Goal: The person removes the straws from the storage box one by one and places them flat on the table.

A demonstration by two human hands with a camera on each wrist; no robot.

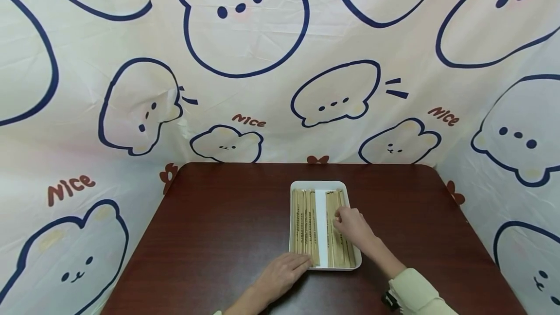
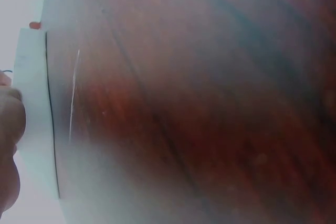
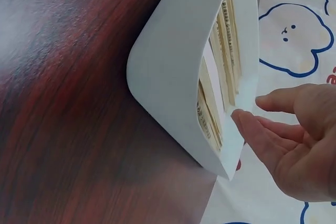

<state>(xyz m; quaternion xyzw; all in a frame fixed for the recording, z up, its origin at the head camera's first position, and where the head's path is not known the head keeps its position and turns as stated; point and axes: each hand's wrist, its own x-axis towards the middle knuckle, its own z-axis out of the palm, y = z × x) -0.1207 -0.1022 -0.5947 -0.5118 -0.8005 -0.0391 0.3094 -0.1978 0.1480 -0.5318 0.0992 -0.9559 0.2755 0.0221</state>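
Observation:
A white rectangular tray (image 1: 321, 227) holds paper-wrapped chopsticks in two groups, a left row (image 1: 304, 222) and a right row (image 1: 333, 252), with a bare white strip between them. Dark print runs along the tan wrappers. At the tray's near left corner rests my left hand (image 1: 282, 273), its fingers reaching over the rim; the left wrist view catches only part of it beside the white wall. Over the right row hovers my right hand (image 1: 355, 227). Its thumb and fingers (image 3: 249, 127) stand apart in the right wrist view, with nothing between them.
The tray stands on a dark red-brown wooden table (image 1: 218, 218). A pale cloth (image 1: 280, 101) printed with bear outlines hangs behind the table and along both sides. A dark band (image 1: 389, 300) sits at the right sleeve's cuff.

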